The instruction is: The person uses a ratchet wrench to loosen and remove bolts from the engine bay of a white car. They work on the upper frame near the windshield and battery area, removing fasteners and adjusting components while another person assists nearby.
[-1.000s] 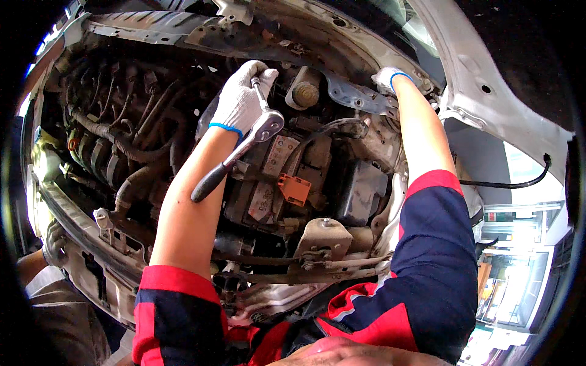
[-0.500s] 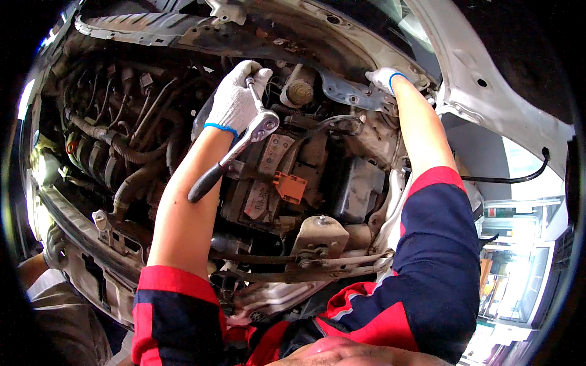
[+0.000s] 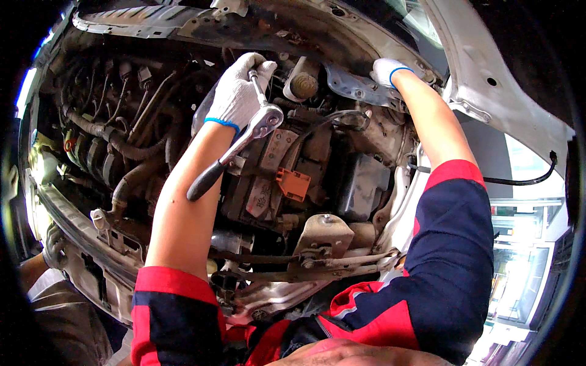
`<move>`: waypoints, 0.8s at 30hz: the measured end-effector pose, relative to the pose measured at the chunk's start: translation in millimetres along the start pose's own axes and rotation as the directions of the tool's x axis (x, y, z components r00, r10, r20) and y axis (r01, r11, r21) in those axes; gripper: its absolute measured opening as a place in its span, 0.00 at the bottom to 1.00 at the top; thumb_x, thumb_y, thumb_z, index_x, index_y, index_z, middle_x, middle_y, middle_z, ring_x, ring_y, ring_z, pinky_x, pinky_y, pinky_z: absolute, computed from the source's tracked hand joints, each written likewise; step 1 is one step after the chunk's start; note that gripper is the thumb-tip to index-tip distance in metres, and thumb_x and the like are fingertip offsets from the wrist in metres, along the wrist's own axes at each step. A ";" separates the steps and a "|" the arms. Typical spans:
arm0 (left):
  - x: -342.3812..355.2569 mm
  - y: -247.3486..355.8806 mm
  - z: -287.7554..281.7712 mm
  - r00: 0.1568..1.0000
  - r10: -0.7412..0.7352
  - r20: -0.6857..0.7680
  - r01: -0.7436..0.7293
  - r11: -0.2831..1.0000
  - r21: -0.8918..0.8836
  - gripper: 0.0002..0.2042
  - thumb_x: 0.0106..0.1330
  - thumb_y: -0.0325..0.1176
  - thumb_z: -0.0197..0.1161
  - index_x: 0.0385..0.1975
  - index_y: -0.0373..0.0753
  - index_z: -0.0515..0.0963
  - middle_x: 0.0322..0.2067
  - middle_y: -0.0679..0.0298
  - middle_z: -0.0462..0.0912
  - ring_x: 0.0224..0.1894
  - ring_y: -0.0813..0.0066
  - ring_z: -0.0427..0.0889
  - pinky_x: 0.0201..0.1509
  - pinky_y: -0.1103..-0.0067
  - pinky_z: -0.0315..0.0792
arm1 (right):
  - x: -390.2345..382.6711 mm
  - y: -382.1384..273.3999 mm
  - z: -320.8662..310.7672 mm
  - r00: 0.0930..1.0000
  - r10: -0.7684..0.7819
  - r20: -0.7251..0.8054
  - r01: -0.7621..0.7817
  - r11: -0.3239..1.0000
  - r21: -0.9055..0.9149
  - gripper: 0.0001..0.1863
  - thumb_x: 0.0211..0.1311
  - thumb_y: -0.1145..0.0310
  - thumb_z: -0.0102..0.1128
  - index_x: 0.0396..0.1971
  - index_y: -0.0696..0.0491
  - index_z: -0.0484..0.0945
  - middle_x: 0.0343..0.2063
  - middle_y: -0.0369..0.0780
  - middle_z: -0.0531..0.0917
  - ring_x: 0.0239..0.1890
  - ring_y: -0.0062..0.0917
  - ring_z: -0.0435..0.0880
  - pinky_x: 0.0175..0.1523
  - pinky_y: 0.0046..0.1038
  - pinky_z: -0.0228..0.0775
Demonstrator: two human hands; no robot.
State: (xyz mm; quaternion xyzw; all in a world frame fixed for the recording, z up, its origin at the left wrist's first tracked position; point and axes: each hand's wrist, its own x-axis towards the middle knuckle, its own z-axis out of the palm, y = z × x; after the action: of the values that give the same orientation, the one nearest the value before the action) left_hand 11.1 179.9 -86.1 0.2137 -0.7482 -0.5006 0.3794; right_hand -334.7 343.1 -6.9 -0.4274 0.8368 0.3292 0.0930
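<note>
My left hand (image 3: 237, 91), in a white knit glove with a blue cuff, is closed around a ratchet wrench (image 3: 267, 119) by the slim steel extension on its head. The wrench's black-gripped handle (image 3: 205, 181) points back toward me, lying across my left forearm. Beside this hand stands a round-capped reservoir (image 3: 302, 86). At the far right, my right hand (image 3: 387, 72), gloved alike, is curled at the edge of the engine bay beside a grey metal bracket (image 3: 354, 85). Its fingertips are hidden, and what they hold, if anything, cannot be made out.
Below my hands lie a battery (image 3: 273, 149), an orange plastic cover (image 3: 293, 184) and a black box (image 3: 364, 186). Hoses and wiring (image 3: 116, 137) fill the left. The raised hood (image 3: 482, 67) rises at right, near a black rod (image 3: 513, 182). Another person's gloved hand (image 3: 55, 245) touches the front edge.
The view has shifted slightly. My right hand looks more rounded, its fingers drawn in, and its elbow has swung a little outward. My left hand keeps hold of the ratchet wrench.
</note>
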 end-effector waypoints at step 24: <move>6.1 -6.1 0.4 0.993 -0.115 0.006 0.115 0.993 -0.013 0.09 0.72 0.37 0.63 0.38 0.38 0.79 0.23 0.71 0.76 0.23 0.85 0.71 0.26 0.83 0.65 | 11.9 -2.1 13.1 0.980 0.016 -0.200 -0.025 0.999 -0.041 0.17 0.55 0.68 0.56 0.43 0.56 0.84 0.48 0.54 0.83 0.53 0.47 0.83 0.58 0.43 0.76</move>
State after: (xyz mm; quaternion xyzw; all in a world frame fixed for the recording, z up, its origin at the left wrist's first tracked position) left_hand 6.6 173.4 -89.6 0.2527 -0.7324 -0.5270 0.3494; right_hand -342.1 342.7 -23.1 -0.4516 0.8389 0.3037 -0.0044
